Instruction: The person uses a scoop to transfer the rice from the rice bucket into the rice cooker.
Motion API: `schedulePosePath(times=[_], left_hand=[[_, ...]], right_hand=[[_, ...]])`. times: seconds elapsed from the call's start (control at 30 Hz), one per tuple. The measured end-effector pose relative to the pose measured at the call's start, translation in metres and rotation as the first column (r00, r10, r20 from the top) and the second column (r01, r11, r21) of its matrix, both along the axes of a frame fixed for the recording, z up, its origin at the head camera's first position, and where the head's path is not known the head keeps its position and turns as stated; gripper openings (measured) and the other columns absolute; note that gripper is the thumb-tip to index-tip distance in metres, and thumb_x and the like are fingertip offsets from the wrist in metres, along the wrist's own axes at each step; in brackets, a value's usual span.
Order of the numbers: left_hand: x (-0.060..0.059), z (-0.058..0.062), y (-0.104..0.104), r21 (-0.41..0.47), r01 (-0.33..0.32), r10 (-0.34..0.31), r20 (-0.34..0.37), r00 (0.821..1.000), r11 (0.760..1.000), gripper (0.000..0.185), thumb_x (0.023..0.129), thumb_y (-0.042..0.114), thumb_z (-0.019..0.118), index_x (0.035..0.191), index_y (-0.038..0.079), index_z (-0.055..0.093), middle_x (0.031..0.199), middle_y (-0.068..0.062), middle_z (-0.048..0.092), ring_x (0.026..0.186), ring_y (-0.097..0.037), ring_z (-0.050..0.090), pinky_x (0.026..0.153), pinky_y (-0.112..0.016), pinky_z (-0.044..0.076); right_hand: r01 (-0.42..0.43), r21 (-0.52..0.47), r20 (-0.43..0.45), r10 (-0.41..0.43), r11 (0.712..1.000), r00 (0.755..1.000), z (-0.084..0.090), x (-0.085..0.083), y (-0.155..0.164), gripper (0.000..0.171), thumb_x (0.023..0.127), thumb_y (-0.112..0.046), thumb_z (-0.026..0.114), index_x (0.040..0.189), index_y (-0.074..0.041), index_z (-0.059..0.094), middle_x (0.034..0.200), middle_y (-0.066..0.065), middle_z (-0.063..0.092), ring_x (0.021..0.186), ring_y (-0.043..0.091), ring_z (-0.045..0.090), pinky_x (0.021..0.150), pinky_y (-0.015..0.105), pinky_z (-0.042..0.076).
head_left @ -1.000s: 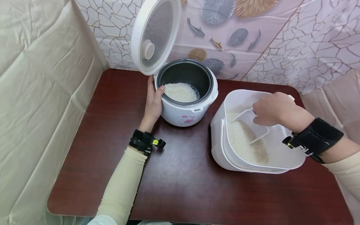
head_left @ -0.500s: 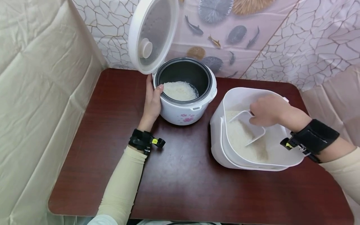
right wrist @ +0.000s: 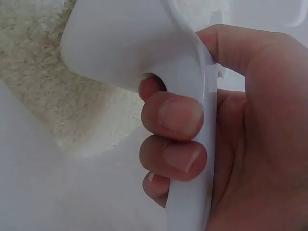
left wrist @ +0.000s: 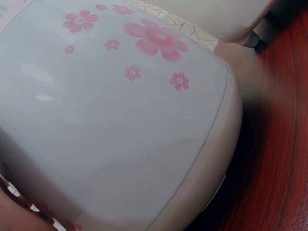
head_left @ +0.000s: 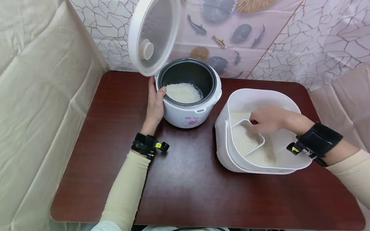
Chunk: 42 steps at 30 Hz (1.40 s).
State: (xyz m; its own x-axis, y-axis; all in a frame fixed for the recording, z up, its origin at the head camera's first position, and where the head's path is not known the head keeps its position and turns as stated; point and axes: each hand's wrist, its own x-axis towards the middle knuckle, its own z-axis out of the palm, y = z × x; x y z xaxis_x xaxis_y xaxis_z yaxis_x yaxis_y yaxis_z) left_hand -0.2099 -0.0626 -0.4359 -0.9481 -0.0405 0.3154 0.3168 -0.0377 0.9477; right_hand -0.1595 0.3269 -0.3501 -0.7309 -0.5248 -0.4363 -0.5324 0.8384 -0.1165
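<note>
1 cooker (head_left: 189, 106), 1 scoop (head_left: 247, 136), 1 rice bin (head_left: 260, 96)

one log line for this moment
left hand: holds rice cooker side | right hand: grips scoop in rice bin | lid: open

This looks like a home cooking corner. A flower-printed rice cooker (head_left: 189, 96) stands open on a dark wooden table (head_left: 179, 183), with a white rice bin (head_left: 260, 134) just to the right of the cooker. Behind the cooker hangs a plastic sheet printed with fish (head_left: 231, 35); left of it, cream sheeting (head_left: 40, 96).
</note>
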Motion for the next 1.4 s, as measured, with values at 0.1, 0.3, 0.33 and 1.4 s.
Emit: schedulePosePath(times=[0.1, 0.3, 0.33, 1.4], left_hand=[[-0.0061, -0.0093, -0.0004, 0.007, -0.005, 0.005, -0.011, 1.0, 1.0, 0.08, 0.099, 0.032, 0.045, 0.169, 0.007, 0.014, 0.171, -0.012, 0.026, 0.153, -0.017, 0.03, 0.123, -0.03, 0.021], [-0.0064, -0.011, -0.0003, -0.004, -0.011, 0.01, -0.008, 1.0, 1.0, 0.086, 0.096, 0.041, 0.048, 0.169, 0.01, 0.016, 0.171, -0.004, 0.028, 0.152, -0.011, 0.031, 0.123, -0.029, 0.022], [-0.0063, -0.0104, -0.0006, -0.007, -0.016, 0.015, -0.007, 1.0, 1.0, 0.086, 0.095, 0.042, 0.048, 0.169, 0.01, 0.016, 0.171, -0.004, 0.028, 0.152, -0.011, 0.031, 0.123, -0.029, 0.022], [-0.0057, -0.0082, -0.0004, -0.009, -0.03, 0.03, -0.018, 0.999, 1.0, 0.082, 0.098, 0.038, 0.046, 0.169, 0.01, 0.017, 0.17, -0.002, 0.03, 0.15, -0.007, 0.032, 0.123, -0.027, 0.023]], right_hand=[[0.015, -0.008, 0.056, -0.015, 1.0, 0.998, 0.0044, -0.0004, -0.0031, 0.035, 0.091, -0.022, 0.066, 0.061, -0.022, 0.046, 0.056, -0.011, 0.039, 0.051, 0.009, 0.038, 0.052, 0.03, 0.03], [0.064, 0.006, 0.209, -0.064, 0.998, 0.976, 0.008, -0.0005, -0.0052, 0.031, 0.095, -0.018, 0.063, 0.067, -0.02, 0.052, 0.05, -0.009, 0.051, 0.043, 0.009, 0.053, 0.052, 0.028, 0.04], [0.072, 0.004, 0.229, -0.071, 0.997, 0.971, 0.0079, -0.0008, -0.0054, 0.03, 0.095, -0.018, 0.063, 0.067, -0.02, 0.053, 0.05, -0.009, 0.051, 0.043, 0.01, 0.053, 0.052, 0.028, 0.04], [0.015, -0.094, 0.155, 0.0, 0.995, 0.988, 0.0084, -0.0002, -0.0006, 0.035, 0.096, -0.027, 0.066, 0.063, -0.026, 0.053, 0.06, -0.014, 0.04, 0.056, 0.005, 0.038, 0.054, 0.026, 0.031]])
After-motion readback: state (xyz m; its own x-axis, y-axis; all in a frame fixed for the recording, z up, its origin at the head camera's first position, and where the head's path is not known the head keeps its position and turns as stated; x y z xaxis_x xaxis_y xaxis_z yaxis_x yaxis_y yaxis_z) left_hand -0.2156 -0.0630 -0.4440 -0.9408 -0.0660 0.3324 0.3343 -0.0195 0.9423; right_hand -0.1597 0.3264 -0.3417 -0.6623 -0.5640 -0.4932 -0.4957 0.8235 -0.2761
